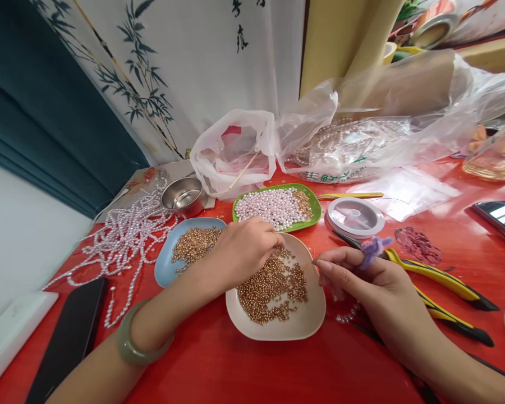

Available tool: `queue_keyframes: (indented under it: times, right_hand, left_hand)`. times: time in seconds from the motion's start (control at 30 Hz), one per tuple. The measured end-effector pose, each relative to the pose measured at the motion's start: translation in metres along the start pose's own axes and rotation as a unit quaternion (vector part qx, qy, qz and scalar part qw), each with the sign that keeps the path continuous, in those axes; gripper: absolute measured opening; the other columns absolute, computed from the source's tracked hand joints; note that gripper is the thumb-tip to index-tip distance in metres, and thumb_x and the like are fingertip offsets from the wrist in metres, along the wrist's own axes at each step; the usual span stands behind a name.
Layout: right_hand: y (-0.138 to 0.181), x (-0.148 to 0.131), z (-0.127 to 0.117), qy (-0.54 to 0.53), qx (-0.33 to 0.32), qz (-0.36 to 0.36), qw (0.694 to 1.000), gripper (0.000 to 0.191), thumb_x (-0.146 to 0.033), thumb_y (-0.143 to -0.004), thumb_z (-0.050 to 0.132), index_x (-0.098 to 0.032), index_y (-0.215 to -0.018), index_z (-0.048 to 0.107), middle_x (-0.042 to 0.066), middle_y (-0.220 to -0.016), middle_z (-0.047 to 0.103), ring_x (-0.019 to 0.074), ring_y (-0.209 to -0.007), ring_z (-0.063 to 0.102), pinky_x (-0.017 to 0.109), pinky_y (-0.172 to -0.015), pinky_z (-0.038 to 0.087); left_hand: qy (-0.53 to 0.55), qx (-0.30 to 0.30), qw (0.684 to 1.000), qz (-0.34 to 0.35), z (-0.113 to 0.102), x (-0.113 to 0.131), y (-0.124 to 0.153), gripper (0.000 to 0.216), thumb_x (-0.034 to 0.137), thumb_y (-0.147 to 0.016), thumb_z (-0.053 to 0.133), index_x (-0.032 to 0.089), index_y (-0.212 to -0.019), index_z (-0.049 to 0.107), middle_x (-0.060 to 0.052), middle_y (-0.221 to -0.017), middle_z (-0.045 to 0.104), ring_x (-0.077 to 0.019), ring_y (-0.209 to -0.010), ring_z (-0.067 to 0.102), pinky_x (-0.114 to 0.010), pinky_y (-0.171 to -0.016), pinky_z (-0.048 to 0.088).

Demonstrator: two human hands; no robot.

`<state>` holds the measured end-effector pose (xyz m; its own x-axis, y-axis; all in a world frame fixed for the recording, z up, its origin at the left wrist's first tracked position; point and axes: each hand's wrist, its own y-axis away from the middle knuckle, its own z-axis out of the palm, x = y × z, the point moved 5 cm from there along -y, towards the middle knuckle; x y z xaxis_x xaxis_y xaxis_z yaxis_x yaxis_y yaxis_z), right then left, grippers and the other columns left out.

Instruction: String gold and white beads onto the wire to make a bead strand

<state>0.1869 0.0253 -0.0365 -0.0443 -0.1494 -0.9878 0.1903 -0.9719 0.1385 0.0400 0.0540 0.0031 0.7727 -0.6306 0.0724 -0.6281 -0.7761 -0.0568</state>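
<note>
My left hand is over the far side of a cream plate, its fingertips pinched together; anything between them is hidden. Small gold beads lie spread on that plate. At the plate's right edge, my right hand pinches with thumb and forefinger. A short strand of clear, shiny beads shows below its fingers and seems to hang from them; the thread itself is too fine to see. A fuzzy purple ring is on the right forefinger. A blue plate with larger gold beads is partly behind my left forearm.
Behind stands a green tray of pale pink and gold beads. Yellow-handled pliers, a white spool and yellow tweezers lie right. Leftward are pearl strands, a metal bowl and a black phone. Plastic bags line the back.
</note>
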Motion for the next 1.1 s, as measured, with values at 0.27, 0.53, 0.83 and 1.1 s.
queue_keyframes:
  times: [0.27, 0.53, 0.83, 1.1]
  right_hand:
    - [0.000, -0.001, 0.001, 0.019, 0.008, -0.006, 1.000, 0.015, -0.030, -0.070, 0.061, -0.018, -0.063, 0.061, -0.002, -0.053, 0.053, 0.0073, -0.044, 0.043, 0.020, -0.041, 0.035]
    - [0.001, -0.002, 0.001, -0.004, 0.000, 0.005, 1.000, 0.013, -0.029, -0.070, 0.062, -0.018, -0.064, 0.062, -0.003, -0.050, 0.052, 0.0065, -0.042, 0.043, 0.019, -0.039, 0.033]
    - [0.000, -0.003, 0.002, -0.011, 0.001, 0.015, 1.000, 0.012, -0.028, -0.069, 0.062, -0.018, -0.064, 0.061, -0.004, -0.050, 0.051, 0.0066, -0.043, 0.043, 0.019, -0.039, 0.033]
    - [0.002, -0.002, 0.003, -0.009, 0.000, 0.024, 1.000, 0.014, -0.031, -0.070, 0.060, -0.017, -0.066, 0.060, -0.004, -0.049, 0.048, 0.0068, -0.041, 0.042, 0.020, -0.037, 0.032]
  left_hand:
    - [-0.040, 0.054, 0.997, 0.023, 0.015, 0.010, -0.004, 0.018, 0.018, -0.083, 0.043, 0.020, -0.085, 0.061, -0.001, -0.077, 0.059, -0.0158, -0.076, 0.046, -0.025, -0.051, 0.030]
    - [0.036, 0.013, 0.999, 0.017, 0.012, 0.005, -0.003, 0.015, 0.020, -0.081, 0.048, 0.022, -0.077, 0.063, 0.001, -0.076, 0.060, -0.0157, -0.078, 0.045, -0.026, -0.052, 0.029]
    - [0.075, -0.004, 0.997, -0.032, 0.002, -0.001, -0.003, 0.017, 0.018, -0.080, 0.049, 0.023, -0.085, 0.065, 0.000, -0.079, 0.062, -0.0170, -0.082, 0.045, -0.027, -0.060, 0.034]
    - [0.060, -0.011, 0.998, -0.024, 0.008, -0.001, -0.001, 0.018, 0.019, -0.079, 0.050, 0.025, -0.080, 0.067, 0.001, -0.078, 0.063, -0.0172, -0.079, 0.046, -0.027, -0.052, 0.029]
